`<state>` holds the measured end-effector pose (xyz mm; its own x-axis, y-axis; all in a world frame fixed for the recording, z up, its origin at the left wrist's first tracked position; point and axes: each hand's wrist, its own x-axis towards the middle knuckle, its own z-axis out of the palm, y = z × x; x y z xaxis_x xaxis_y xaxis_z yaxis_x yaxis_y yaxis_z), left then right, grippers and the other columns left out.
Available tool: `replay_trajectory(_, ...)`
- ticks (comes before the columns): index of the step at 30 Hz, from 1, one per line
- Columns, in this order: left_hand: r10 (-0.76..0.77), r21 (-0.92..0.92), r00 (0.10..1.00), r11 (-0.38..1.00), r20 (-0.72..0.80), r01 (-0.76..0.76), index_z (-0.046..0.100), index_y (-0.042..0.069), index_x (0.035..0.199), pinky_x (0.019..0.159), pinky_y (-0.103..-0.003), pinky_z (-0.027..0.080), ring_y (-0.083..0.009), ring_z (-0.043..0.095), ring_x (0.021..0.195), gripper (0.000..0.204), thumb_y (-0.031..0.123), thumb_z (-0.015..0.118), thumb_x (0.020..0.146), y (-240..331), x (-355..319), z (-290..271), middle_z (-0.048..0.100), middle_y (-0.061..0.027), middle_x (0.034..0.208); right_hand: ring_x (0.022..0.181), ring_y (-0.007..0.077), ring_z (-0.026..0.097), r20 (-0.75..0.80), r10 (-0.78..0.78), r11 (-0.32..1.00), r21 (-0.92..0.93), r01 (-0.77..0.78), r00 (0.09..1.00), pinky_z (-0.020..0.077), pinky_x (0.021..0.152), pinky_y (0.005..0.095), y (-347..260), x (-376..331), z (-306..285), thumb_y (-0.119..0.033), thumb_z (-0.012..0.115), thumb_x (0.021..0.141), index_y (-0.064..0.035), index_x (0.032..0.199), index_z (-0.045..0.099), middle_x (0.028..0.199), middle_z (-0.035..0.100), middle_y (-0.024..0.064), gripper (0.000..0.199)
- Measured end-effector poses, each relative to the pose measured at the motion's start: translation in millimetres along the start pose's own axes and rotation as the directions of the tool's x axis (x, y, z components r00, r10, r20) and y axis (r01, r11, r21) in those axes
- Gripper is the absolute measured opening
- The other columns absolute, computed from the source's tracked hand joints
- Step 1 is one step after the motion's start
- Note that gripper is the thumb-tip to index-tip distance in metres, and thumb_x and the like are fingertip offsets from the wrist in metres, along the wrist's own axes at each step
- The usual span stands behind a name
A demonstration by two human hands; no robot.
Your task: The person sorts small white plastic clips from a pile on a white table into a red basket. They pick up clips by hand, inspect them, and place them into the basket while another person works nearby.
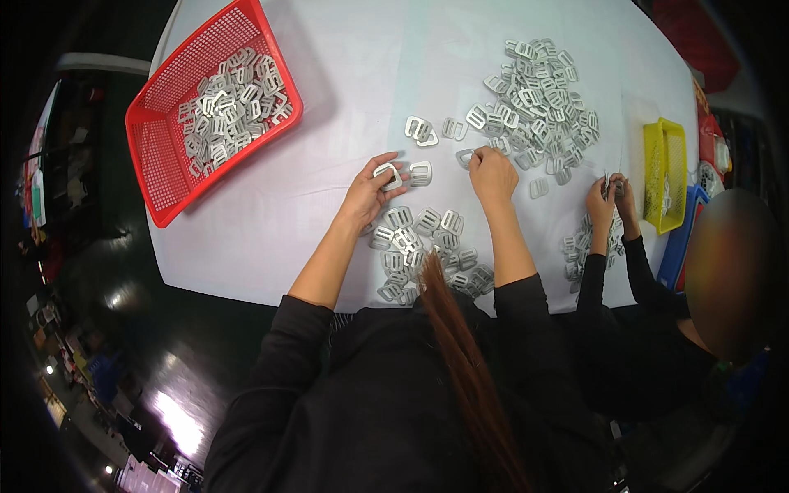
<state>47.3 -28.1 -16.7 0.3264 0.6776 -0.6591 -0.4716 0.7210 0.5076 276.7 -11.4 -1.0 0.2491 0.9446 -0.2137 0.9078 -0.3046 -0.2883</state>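
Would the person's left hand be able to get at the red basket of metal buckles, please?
Probably yes: bare white table lies between the left hand and the red basket, though the hand already grips a metal buckle.

On a white-covered table (329, 107), the person's left hand (368, 191) pinches a flat silver metal buckle (388, 173), while the right hand (491, 172) presses down on another one (466, 157) at the edge of a large loose heap of buckles (538, 99). A smaller pile (423, 251) lies between the forearms. A red plastic mesh basket (156, 148) — partly filled with buckles — sits far left. A co-worker's hands (610, 197) work beside a yellow basket (666, 172).
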Motion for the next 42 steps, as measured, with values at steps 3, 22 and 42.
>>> replay_trajectory(3, -0.008, -0.007, 1.0, 1.0, -0.002, 0.008, 0.045, 0.006, 0.122, 0.079, -0.031, 0.054, -0.0212, 0.056, 0.1, 0.032, 0.006, 0.046, 0.09, -3, 0, -4, 0.05, -0.0098, 0.113, 0.075, 0.0316, 0.062, -0.18, -0.114, 0.993, -0.043, 0.108, 0.977, 0.0492, 0.066, 0.0416, -11, 12, 1, -0.032, 0.06, 0.078, -0.0056, 0.094, 0.062, 0.097, 0.056, 0.0119, 0.031)
replay_trajectory(22, 0.089, -0.01, 0.993, 0.996, -0.073, -0.09, 0.043, 0.003, 0.12, 0.08, -0.034, 0.053, -0.0234, 0.056, 0.1, 0.029, 0.008, 0.033, 0.093, 9, -5, -15, 0.049, -0.013, 0.113, 0.076, 0.0274, 0.059, 0.05, 0.008, 0.997, 0.072, -0.012, 0.999, 0.0454, 0.064, 0.0401, -44, -39, 26, -0.028, 0.07, 0.072, -0.0099, 0.08, 0.064, 0.084, 0.059, 0.0065, 0.02)
replay_trajectory(42, 0.145, -0.002, 0.985, 0.989, -0.089, -0.146, 0.042, 0.003, 0.121, 0.082, -0.036, 0.051, -0.0232, 0.055, 0.101, 0.035, 0.025, 0.031, 0.096, 20, -5, -14, 0.05, -0.0116, 0.112, 0.069, 0.0157, 0.061, 0.116, -0.005, 0.717, 0.693, -0.077, 0.993, 0.0469, 0.058, 0.0264, -58, 33, 16, -0.013, 0.066, 0.077, 0.0003, 0.088, 0.061, 0.08, 0.063, 0.0084, 0.018)
